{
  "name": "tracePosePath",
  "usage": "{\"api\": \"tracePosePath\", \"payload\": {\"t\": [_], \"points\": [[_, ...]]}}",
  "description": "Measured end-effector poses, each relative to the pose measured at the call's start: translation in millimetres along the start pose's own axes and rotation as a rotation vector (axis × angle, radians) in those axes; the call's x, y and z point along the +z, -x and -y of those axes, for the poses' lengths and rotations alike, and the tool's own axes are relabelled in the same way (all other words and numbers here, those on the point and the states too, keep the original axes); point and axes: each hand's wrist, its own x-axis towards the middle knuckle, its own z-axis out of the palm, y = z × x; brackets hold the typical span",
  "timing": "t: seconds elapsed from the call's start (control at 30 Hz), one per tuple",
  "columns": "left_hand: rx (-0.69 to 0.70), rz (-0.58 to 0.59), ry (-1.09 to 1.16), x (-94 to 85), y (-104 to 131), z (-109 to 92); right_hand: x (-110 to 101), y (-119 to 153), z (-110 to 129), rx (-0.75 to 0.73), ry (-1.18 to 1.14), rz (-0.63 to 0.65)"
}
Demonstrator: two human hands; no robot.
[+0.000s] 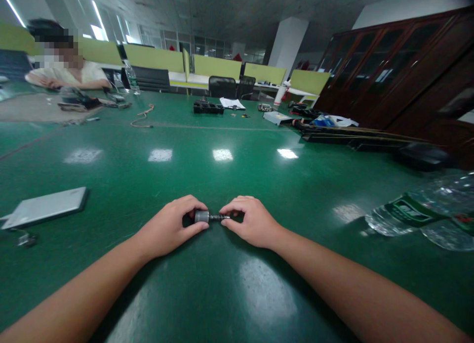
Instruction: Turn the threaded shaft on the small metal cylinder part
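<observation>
Between thumb and fingers, my left hand [177, 224] grips a small grey metal cylinder [202, 216], which looks like a little motor. From its right side a thin, dark, ridged shaft [215, 217] like a screw points toward my right hand [250, 220]. My right thumb and forefinger are closed around the far end of that shaft, where a bright tip shows. The part lies level, just over the green tabletop [207, 170], and its left end is partly hidden by my left fingers.
A silver flat box [48, 207] with a cable lies at left. Clear plastic bottles [411, 214] lie at right. Farther back are a black tray [208, 107], papers [232, 104], a string [142, 116] and dark long pieces [344, 134]. Another person [66, 71] sits at far left.
</observation>
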Motion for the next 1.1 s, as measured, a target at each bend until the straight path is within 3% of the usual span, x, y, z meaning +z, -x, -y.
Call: {"api": "tracePosePath", "payload": {"t": [0.4,1.1], "points": [[0.087,0.028,-0.089,2.5,4.2,-3.9,1.6,2.8,1.8,-0.109,-0.022,0.040],[0.041,0.047,-0.074,3.1,1.6,-9.1,-1.7,1.3,5.3,-0.123,-0.015,0.075]]}}
